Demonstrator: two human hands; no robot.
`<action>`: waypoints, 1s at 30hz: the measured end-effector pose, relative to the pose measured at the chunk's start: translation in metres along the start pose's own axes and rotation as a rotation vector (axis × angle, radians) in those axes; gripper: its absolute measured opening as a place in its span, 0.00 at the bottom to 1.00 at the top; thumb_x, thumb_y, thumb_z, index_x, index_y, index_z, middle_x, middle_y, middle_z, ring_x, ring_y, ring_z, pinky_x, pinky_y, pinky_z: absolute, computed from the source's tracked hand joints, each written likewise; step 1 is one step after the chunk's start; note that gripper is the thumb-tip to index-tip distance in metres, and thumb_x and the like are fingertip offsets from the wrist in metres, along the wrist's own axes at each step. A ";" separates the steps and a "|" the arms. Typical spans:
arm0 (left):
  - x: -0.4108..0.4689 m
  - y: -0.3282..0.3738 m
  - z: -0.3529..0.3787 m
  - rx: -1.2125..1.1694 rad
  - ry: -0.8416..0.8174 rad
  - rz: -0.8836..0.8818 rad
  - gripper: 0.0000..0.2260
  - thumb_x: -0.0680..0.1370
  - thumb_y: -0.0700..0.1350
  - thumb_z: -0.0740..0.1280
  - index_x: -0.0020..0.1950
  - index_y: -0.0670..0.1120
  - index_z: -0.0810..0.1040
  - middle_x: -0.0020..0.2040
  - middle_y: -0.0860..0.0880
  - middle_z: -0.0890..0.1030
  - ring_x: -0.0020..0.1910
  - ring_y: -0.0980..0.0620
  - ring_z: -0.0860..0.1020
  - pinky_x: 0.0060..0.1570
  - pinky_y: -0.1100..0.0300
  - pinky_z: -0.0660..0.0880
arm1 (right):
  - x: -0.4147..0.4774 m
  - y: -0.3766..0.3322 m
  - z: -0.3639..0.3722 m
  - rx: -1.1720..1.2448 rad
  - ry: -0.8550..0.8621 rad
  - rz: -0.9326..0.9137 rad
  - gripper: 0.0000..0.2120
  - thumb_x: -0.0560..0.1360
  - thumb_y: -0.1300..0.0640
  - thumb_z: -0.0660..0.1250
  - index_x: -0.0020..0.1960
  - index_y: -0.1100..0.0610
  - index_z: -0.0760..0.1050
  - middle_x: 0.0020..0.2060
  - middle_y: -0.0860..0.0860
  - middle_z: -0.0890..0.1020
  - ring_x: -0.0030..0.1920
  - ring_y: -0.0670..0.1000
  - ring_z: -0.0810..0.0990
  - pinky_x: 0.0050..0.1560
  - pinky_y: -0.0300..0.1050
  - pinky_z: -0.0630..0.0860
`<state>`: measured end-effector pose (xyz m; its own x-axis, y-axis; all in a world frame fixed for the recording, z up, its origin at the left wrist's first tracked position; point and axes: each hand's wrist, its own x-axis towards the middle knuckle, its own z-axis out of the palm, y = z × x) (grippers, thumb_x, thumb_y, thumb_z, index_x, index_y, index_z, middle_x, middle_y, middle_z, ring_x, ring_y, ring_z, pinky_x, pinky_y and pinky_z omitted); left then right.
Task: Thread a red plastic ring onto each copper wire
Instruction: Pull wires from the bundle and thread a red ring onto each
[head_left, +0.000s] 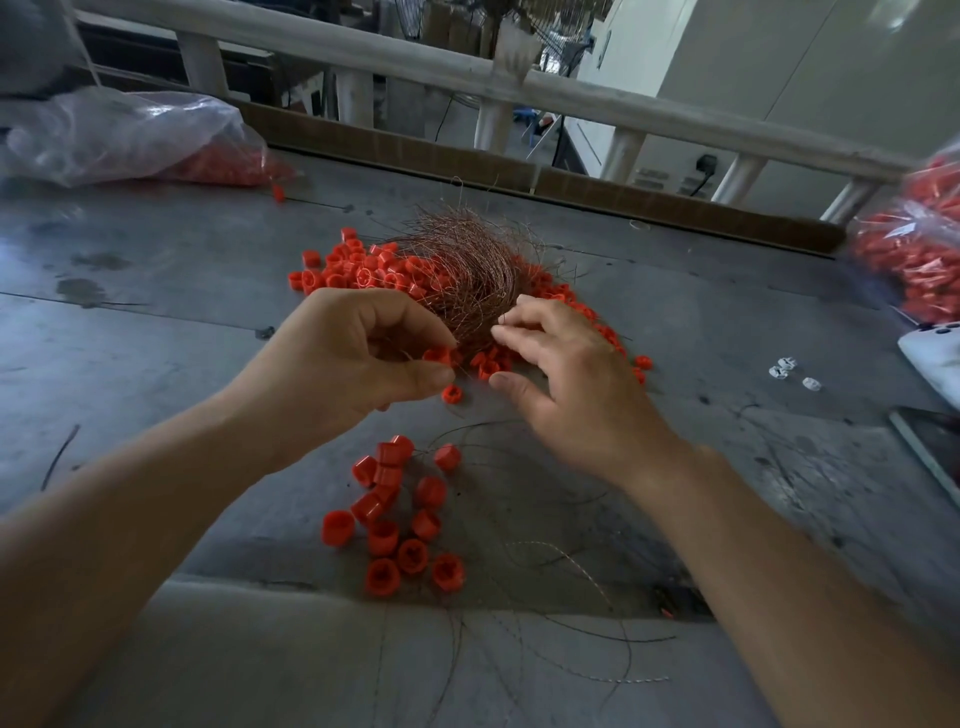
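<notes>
The left hand (358, 358) pinched a small red plastic ring (439, 356) between curled thumb and fingers, while the right hand (566, 379), fingers loose and apart, reached into the tangled bundle of thin copper wire (467, 275) lying on a heap of loose red rings (353, 270). Tugging one matted strand would likely drag others and scatter that heap. A cluster of red rings (395, 519) nearer the person and a clear plastic bag of rings (130, 135) lay out of the way.

A grey table (156, 338) is strewn with red rings (395, 519) below the left hand (358, 358); copper wire (467, 270) is heaped beyond it.
</notes>
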<state>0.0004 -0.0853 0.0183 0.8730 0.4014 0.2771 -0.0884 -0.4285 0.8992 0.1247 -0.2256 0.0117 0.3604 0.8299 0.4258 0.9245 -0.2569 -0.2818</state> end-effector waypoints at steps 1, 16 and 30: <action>0.000 0.000 0.000 0.018 0.006 0.014 0.09 0.58 0.50 0.70 0.37 0.56 0.80 0.33 0.58 0.81 0.29 0.63 0.76 0.30 0.72 0.72 | -0.001 -0.002 -0.001 0.028 0.048 -0.019 0.16 0.72 0.59 0.67 0.58 0.64 0.76 0.56 0.56 0.77 0.64 0.53 0.71 0.64 0.42 0.61; -0.001 0.004 -0.002 -0.031 0.045 0.093 0.10 0.56 0.50 0.71 0.36 0.59 0.80 0.38 0.59 0.82 0.35 0.57 0.81 0.38 0.69 0.78 | -0.005 -0.015 -0.017 0.170 0.371 -0.175 0.05 0.71 0.69 0.66 0.45 0.64 0.79 0.40 0.50 0.76 0.41 0.44 0.74 0.44 0.28 0.70; -0.004 0.009 -0.002 -0.058 0.009 0.088 0.17 0.55 0.52 0.72 0.43 0.56 0.81 0.38 0.58 0.83 0.34 0.60 0.81 0.36 0.70 0.76 | -0.012 -0.028 -0.029 0.255 0.366 -0.097 0.03 0.71 0.62 0.67 0.39 0.58 0.75 0.34 0.48 0.74 0.34 0.42 0.70 0.35 0.28 0.66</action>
<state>-0.0048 -0.0894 0.0259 0.8563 0.3714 0.3589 -0.1928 -0.4149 0.8892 0.0986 -0.2425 0.0396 0.3364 0.6026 0.7237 0.9125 -0.0188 -0.4086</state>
